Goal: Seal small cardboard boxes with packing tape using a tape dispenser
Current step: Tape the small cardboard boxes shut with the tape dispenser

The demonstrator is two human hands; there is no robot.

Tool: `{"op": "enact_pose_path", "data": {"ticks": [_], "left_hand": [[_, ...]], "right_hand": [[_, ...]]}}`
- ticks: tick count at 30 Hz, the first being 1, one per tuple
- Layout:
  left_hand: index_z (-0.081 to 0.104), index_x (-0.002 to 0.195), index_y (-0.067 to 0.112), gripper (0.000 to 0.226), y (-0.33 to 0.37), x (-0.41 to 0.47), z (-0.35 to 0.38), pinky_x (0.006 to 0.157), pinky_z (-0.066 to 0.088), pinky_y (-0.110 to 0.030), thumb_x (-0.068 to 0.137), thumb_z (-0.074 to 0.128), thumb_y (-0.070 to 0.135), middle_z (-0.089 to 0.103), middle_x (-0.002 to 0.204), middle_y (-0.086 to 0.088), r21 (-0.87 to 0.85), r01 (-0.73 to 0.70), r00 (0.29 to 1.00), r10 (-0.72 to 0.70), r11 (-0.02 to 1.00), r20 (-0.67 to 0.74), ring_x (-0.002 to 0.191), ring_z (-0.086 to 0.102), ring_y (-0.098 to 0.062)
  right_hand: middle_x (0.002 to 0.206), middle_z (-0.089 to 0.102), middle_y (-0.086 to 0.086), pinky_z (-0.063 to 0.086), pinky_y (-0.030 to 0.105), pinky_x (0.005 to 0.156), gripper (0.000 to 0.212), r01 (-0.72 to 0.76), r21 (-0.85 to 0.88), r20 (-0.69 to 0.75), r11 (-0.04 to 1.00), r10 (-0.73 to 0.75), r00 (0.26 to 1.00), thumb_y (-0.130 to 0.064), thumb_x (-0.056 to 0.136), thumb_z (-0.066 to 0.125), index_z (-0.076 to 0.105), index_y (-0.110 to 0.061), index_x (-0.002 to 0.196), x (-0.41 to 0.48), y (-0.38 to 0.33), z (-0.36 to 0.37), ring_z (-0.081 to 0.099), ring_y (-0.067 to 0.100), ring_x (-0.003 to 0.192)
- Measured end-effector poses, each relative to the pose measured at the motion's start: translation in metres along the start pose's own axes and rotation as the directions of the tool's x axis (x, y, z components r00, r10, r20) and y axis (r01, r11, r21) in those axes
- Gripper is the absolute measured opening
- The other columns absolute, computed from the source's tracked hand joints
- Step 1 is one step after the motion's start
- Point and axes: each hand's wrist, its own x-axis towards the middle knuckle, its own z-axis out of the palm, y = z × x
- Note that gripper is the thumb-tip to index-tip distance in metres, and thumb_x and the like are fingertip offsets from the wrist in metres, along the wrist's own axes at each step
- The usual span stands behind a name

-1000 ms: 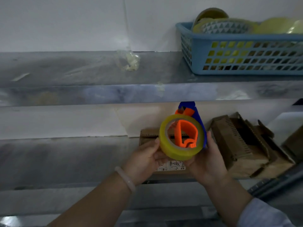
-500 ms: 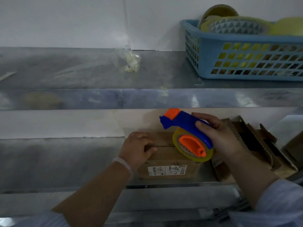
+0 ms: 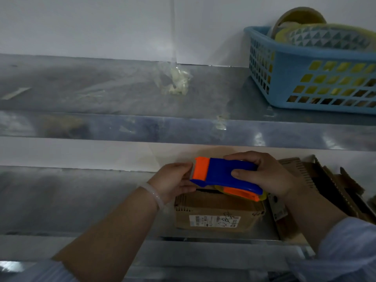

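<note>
Head view, near to far. Two pale sleeves enter at the near edge. The left hand (image 3: 173,183), with a pale bracelet (image 3: 155,195) at the wrist, holds the orange front end of the tape dispenser (image 3: 223,174), thumb on top and fingers underneath. The right hand (image 3: 266,176) grips the blue body, thumb on the near face and fingers curled over the far edge. The dispenser lies roughly level, just above the far top edge of the cardboard box (image 3: 215,208); contact cannot be confirmed. The box sits on the lower metal shelf (image 3: 81,200), with a white label (image 3: 213,220) on its near face. Flattened cardboard (image 3: 329,180) lies to the right. On the upper shelf (image 3: 91,88), a crumpled tape wad (image 3: 177,81) sits at centre and a blue basket (image 3: 284,64) holding tape rolls (image 3: 301,19) stands far right, against the white wall (image 3: 91,23).
</note>
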Motion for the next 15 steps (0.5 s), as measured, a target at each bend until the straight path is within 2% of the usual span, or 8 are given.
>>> {"op": "enact_pose_path", "data": {"ticks": [3, 6, 10, 15], "left_hand": [[0.066, 0.104, 0.009, 0.022, 0.000, 0.001, -0.003, 0.067, 0.057, -0.030, 0.096, 0.056, 0.026, 0.072, 0.096, -0.013, -0.125, 0.058, 0.997, -0.052, 0.990, 0.050, 0.086, 0.071, -0.022], [0.066, 0.098, 0.011, 0.013, -0.002, 0.004, -0.005, 0.064, 0.056, -0.027, 0.094, 0.057, 0.020, 0.074, 0.091, -0.009, -0.124, 0.037, 0.997, -0.029, 0.992, 0.069, 0.082, 0.072, -0.018], [0.065, 0.099, 0.013, 0.012, -0.002, 0.007, 0.001, 0.060, 0.056, -0.026, 0.095, 0.056, 0.020, 0.073, 0.086, -0.007, -0.167, 0.058, 0.997, -0.047, 0.984, 0.065, 0.077, 0.072, -0.016], [0.062, 0.099, 0.007, 0.009, -0.004, 0.011, 0.009, 0.055, 0.055, -0.024, 0.095, 0.053, 0.006, 0.071, 0.079, -0.009, -0.177, 0.013, 1.000, -0.008, 0.984, 0.026, 0.069, 0.069, -0.016]], "right_hand": [[0.103, 0.072, -0.017, 0.052, 0.013, 0.072, 0.038, 0.011, 0.001, 0.016, 1.000, -0.011, 1.000, -0.029, 0.067, 0.074, 0.070, -0.033, 0.105, 0.002, 0.000, -0.003, 0.068, 0.005, 0.093], [0.106, 0.071, -0.018, 0.053, 0.014, 0.075, 0.038, 0.030, -0.010, 0.026, 1.000, -0.029, 0.999, -0.030, 0.067, 0.074, 0.070, -0.036, 0.104, 0.004, -0.001, -0.005, 0.068, 0.005, 0.095], [0.108, 0.071, -0.016, 0.053, 0.015, 0.074, 0.036, 0.046, 0.018, 0.035, 0.999, -0.047, 0.998, -0.031, 0.067, 0.075, 0.072, -0.040, 0.101, 0.005, -0.001, -0.008, 0.068, 0.007, 0.097], [0.110, 0.071, -0.016, 0.053, 0.016, 0.075, 0.036, 0.055, 0.026, 0.043, 0.998, -0.056, 0.998, -0.035, 0.064, 0.076, 0.073, -0.046, 0.099, 0.004, 0.001, -0.013, 0.068, 0.007, 0.098]]}}
